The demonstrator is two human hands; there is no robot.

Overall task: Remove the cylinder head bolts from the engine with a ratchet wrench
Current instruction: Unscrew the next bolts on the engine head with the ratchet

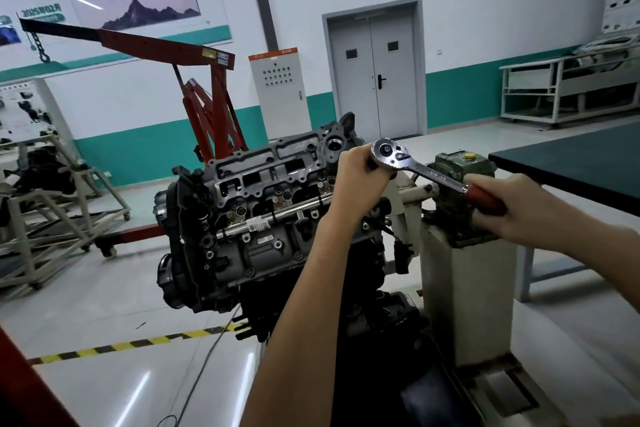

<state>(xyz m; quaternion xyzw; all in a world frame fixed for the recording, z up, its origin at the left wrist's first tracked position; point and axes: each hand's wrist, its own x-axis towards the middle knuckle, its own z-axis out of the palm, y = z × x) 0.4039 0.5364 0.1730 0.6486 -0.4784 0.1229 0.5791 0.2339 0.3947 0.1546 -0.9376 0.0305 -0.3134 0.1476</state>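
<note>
1. Clamps the left grip (360, 170) round the head end of the ratchet wrench (412, 163), just under the chrome head, and clamps the right grip (498, 208) round the red handle out to the right.
2. Holds the wrench over the right-hand end of the engine (263, 211), beside the far corner of the cylinder head (277, 163); cannot tell whether a socket sits on a bolt, since the left grip hides whatever hangs below the chrome head.
3. Reads as the seating or turning step on one bolt at that end: steadies the head with one grip, readies the swing with the other.
4. Calls next for a square downward press on the head and a loosening sweep of the handle, then a ratchet back; calls first for a check of the direction lever on the head.
5. Shows no pulled bolts laid out anywhere, so probably sits short of the task's end.
6. Carries the engine on a pale stand (464, 281) topped by a green gearbox (457, 163), which lies right under the handle and likely cramps a low swing.
7. Finds a dark-topped table (571, 163) close on the right, within the handle's outward reach.
8. Leaves well clear a red engine hoist (207, 90) behind the engine, yellow-black floor tape (138, 343) and a loose cable (204, 360) on the floor below.
</note>
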